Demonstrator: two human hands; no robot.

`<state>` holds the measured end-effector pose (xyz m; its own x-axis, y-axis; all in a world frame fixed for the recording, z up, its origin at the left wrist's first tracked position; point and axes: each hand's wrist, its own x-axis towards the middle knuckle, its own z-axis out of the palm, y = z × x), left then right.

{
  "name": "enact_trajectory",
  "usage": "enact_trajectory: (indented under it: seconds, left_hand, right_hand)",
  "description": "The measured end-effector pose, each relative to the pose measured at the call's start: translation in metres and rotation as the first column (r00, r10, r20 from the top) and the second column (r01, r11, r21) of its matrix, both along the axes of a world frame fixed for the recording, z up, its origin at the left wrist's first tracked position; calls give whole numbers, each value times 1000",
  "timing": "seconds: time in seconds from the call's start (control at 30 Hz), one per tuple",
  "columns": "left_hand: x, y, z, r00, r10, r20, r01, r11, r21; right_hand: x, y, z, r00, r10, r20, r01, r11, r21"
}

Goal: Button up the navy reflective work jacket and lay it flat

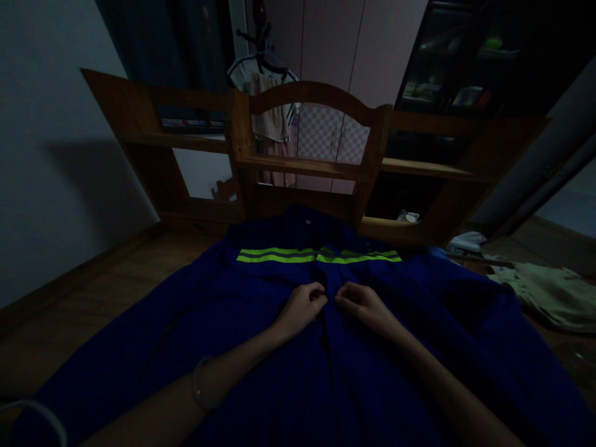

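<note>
A dark blue work jacket lies spread out, collar away from me and sleeves out to both sides. Yellow-green reflective bands with a grey line cross its chest. Below these bands my left hand pinches the cloth at the front opening, thumb against fingers. Just across the opening, my right hand is closed in a similar pinch on the jacket's front edge. A small gap separates the two hands. Dim light hides what exactly lies between the fingertips. A pale bangle circles my left wrist.
A wooden headboard with shelves stands behind the collar. Beyond it are a coat rack with hung clothes and pinkish cabinet doors. Pale greenish cloth lies at the right. A white wall rises at the left.
</note>
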<state>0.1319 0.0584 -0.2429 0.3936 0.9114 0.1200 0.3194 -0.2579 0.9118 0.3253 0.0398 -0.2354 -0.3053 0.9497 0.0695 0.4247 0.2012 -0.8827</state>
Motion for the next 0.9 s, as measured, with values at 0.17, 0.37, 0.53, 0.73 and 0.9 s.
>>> enact_trajectory:
  seconds: [0.17,0.37,0.53,0.73,0.9]
  left_hand:
    - [1,6,-6,996,-34,88,45,991,-127]
    - [2,8,-3,982,-51,183,95,966,-241]
    - [1,8,-3,984,-54,168,91,970,-224]
    - [1,7,-3,987,-45,153,77,975,-208]
    - [0,5,-1,993,-63,104,74,991,-110]
  right_hand:
    - [1,1,-1,1000,-7,4,7,1000,0]
    - [0,1,-2,1000,-2,-23,2,1000,-3]
    - [0,0,1,1000,-1,-17,1,1000,-6]
    - [0,1,0,1000,-6,-11,6,1000,3]
    - [1,0,1,1000,-5,-14,5,1000,2]
